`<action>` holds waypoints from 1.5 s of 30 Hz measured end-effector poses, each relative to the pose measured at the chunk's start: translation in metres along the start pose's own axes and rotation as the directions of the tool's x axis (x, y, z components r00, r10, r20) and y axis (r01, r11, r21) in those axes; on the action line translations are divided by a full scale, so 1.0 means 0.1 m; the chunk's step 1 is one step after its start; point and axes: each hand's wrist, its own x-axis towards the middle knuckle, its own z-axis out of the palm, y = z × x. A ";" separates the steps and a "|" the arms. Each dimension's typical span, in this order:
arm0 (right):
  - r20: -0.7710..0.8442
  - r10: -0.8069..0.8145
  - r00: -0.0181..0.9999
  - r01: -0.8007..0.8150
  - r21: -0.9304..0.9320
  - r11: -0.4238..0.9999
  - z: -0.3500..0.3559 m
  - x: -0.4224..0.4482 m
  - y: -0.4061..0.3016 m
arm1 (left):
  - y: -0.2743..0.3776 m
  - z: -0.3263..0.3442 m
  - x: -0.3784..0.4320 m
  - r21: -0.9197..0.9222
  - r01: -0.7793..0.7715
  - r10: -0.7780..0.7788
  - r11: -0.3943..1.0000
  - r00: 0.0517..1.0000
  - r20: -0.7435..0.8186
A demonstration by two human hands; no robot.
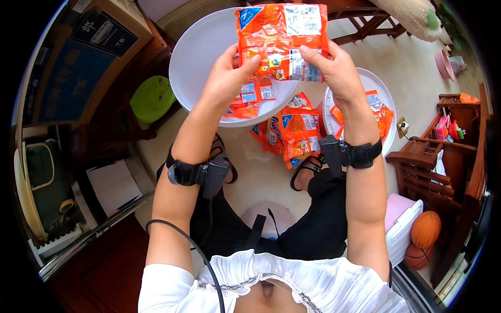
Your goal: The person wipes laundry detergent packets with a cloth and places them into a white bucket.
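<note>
Both of my hands hold up one orange printed plastic packet (280,41), its back seam facing me. My left hand (233,76) grips the left lower edge, thumb on the front. On the right lower edge is my right hand (336,72), its thumb also on the front. Below and behind the packet is a round white table (191,58) with small orange sachets (244,109) near its front rim. Several larger orange packets (299,129) lie in a heap on the floor. More orange sachets (383,117) rest on a round white lid or tray (362,76) at the right.
A green plastic stool (152,98) and a printed cardboard box (86,58) stand left. At the right are a wooden chair (422,156), a white storage box (405,231) and two basketballs (426,229). My feet flank the floor heap.
</note>
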 end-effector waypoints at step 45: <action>-0.507 0.312 0.803 -0.594 -0.654 0.468 -2.93 -0.43 1.30 | -0.04 0.06 0.20 0.766 -0.194 0.242 0.613 0.969 0.052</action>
